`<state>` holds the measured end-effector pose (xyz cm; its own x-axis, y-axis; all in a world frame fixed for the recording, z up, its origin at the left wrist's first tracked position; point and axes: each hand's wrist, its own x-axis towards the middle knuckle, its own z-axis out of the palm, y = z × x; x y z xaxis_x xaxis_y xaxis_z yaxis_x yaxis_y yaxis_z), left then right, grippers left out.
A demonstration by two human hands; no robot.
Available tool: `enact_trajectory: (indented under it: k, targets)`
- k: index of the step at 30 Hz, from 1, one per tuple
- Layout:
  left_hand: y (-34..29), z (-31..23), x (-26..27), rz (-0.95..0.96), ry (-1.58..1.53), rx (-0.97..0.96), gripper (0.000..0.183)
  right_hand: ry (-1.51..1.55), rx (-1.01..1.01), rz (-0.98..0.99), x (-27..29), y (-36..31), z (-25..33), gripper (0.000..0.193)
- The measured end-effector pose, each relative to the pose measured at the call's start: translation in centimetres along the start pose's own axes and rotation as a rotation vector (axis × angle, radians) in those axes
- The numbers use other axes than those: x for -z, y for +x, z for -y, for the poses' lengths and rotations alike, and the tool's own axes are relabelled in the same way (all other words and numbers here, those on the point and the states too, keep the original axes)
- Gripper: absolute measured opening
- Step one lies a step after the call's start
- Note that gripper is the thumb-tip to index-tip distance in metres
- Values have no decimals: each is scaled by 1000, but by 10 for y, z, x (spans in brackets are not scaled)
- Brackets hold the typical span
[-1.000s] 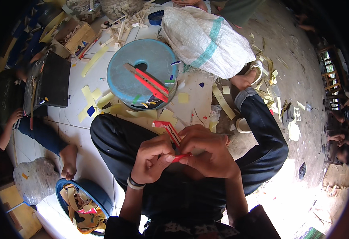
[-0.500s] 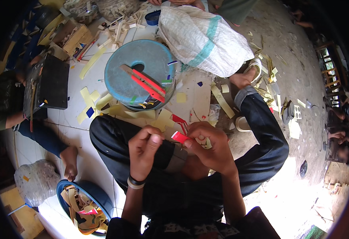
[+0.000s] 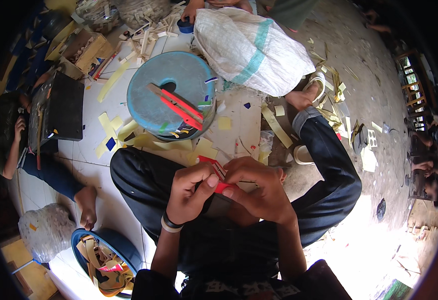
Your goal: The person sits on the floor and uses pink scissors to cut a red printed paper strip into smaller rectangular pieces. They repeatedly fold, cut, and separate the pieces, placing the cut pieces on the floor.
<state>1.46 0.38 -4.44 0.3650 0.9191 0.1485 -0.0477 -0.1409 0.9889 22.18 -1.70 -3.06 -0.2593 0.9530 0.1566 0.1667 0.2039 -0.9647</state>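
Both hands are close together above my lap, fingers pinched. My left hand (image 3: 193, 192), with a dark and a pale band at its wrist, presses thumb and forefinger at one edge of a small red strip (image 3: 222, 187). The other side of the strip is pinched by my right hand (image 3: 260, 187). A red piece with white lines (image 3: 210, 162) shows just beyond the fingertips; whether it joins the strip, I cannot tell. Ahead, a red utility knife (image 3: 179, 107) lies on an upturned blue-grey round tub (image 3: 144, 80). Pale yellow paper strips (image 3: 206, 149) lie between tub and knees.
A blue bucket (image 3: 76, 240) of scraps stands at lower left beside a clear plastic bag (image 3: 46, 230). A white woven sack (image 3: 229, 45) lies beyond the tub. Wooden sticks (image 3: 146, 40) are heaped at the back. At left a person sits by a black box (image 3: 66, 107).
My left hand has moved right to meet my right hand at the red strip. At the far edge, another person's hand has come onto a small blue round object.
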Motion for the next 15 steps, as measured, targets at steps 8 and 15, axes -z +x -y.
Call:
enact_trajectory:
  k: [8, 15]
  targets:
    - [8, -4, -1, 25, 29, -68, 30, 53, 21, 20, 5, 4, -3, 15]
    - [9, -1, -5, -46, 303, -228, 29, -22, -19, -51, 4, 2, 1, 17]
